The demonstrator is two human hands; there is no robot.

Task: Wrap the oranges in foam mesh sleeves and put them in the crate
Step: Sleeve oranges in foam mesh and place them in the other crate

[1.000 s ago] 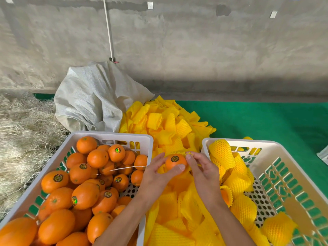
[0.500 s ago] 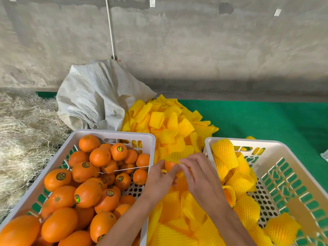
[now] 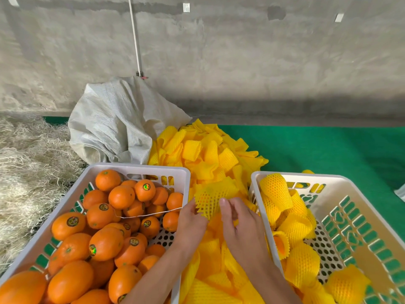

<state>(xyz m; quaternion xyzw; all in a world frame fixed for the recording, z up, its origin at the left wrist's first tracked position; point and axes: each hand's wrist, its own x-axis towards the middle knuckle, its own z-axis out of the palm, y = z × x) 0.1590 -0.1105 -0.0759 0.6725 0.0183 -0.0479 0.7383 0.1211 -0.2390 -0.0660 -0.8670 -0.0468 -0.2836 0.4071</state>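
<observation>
Between the two crates, my left hand [image 3: 190, 218] and my right hand [image 3: 238, 222] together hold an orange covered by a yellow foam mesh sleeve [image 3: 211, 197]; the fruit shows only faintly through the mesh. Bare stickered oranges [image 3: 105, 233] fill the white crate on the left [image 3: 140, 168]. The white crate on the right [image 3: 341, 194] holds several wrapped oranges [image 3: 276, 189]. A heap of loose yellow sleeves [image 3: 208, 154] lies behind and under my hands.
A crumpled white woven sack [image 3: 114, 123] sits behind the left crate. Dry straw [image 3: 26, 163] covers the ground at far left. Green matting [image 3: 328, 150] spreads to the right, and a concrete wall with a white pipe [image 3: 135, 40] stands behind. A thin string [image 3: 151, 215] lies across the oranges.
The sleeve has been pulled over the orange, which was bare a second ago. Both hands have stayed between the crates.
</observation>
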